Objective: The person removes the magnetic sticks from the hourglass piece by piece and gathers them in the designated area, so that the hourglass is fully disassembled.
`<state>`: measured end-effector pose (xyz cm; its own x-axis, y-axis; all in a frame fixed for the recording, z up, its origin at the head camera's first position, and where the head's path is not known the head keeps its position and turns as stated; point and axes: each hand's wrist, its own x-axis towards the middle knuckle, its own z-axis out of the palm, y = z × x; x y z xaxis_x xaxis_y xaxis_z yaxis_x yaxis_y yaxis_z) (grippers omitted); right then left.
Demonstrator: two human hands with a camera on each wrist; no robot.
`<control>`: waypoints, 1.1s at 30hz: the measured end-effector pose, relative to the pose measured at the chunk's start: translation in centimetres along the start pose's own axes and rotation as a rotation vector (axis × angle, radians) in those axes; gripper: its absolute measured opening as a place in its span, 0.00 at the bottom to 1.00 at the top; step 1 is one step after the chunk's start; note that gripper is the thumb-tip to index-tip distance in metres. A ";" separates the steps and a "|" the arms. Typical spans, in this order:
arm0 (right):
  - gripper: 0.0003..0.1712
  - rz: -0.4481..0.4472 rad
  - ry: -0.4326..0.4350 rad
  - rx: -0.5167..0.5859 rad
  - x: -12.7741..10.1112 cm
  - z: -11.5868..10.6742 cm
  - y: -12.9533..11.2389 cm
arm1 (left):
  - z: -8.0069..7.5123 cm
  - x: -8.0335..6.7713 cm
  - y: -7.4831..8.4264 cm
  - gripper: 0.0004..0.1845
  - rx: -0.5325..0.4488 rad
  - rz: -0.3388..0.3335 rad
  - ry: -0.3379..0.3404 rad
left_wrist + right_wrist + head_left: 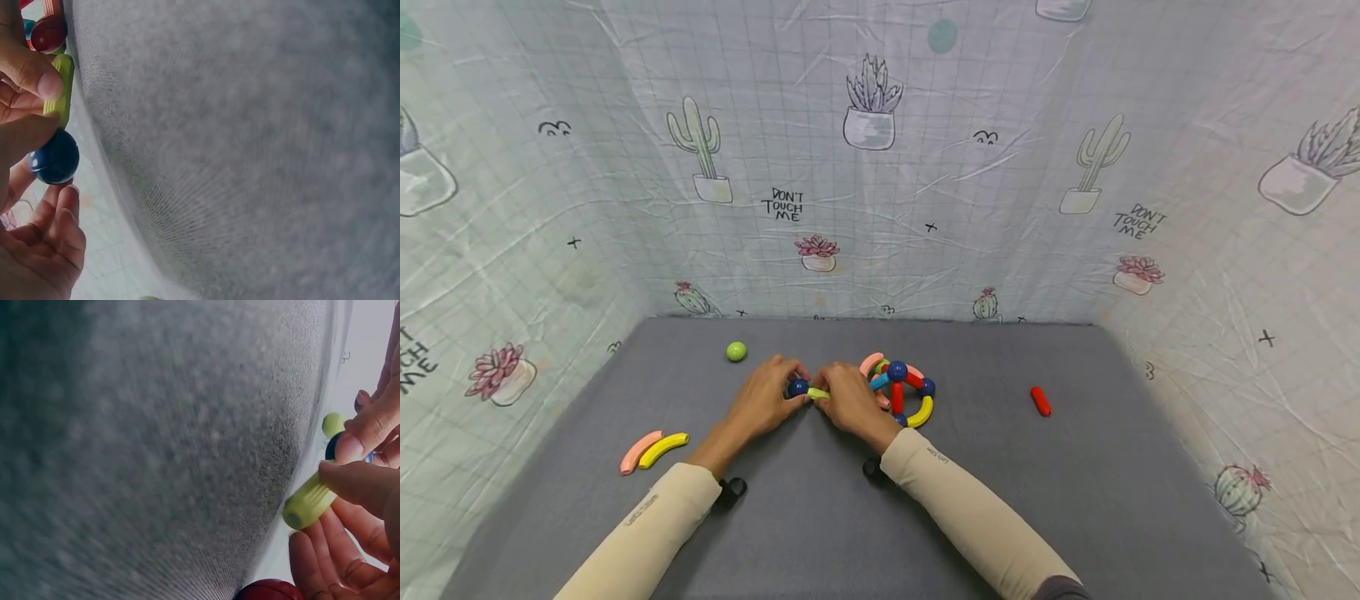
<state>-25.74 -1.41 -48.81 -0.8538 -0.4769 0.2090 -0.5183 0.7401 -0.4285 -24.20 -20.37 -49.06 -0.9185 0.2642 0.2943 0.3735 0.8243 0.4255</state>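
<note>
In the head view my left hand [769, 396] pinches a dark blue ball [798, 387] between thumb and fingers. My right hand [850, 397] grips a short lime-green rod [817, 393] whose one end meets that ball. From the left wrist, the blue ball [55, 157] sits at the end of the ribbed green rod [60, 94], with both thumbs close to where they meet. The right wrist view shows the rod's free end [294, 519] pointing away from the ball, partly covered by the right thumb.
Just right of my right hand stands a built frame of blue balls with red, blue, yellow and pink rods [897, 398]. A green ball [736, 352] lies at the back left. Curved pink [640, 452] and yellow [663, 450] pieces lie front left, a red rod [1041, 401] far right.
</note>
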 end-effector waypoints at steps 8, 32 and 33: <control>0.08 0.025 0.069 0.091 -0.5 -0.9 -0.4 | -0.6 0.0 0.3 0.16 -0.044 -0.003 0.085; 0.12 0.058 0.295 0.287 -4.7 -12.1 2.6 | -2.7 3.7 -3.1 0.17 -0.028 -0.094 0.214; 0.12 0.073 0.299 0.282 -5.1 -12.5 3.3 | -2.7 3.8 -3.3 0.17 -0.024 -0.092 0.213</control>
<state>-23.72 9.36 -40.25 -0.8862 -0.2385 0.3972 -0.4573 0.5880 -0.6672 -28.60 -23.38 -47.04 -0.9018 0.0747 0.4257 0.2943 0.8275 0.4781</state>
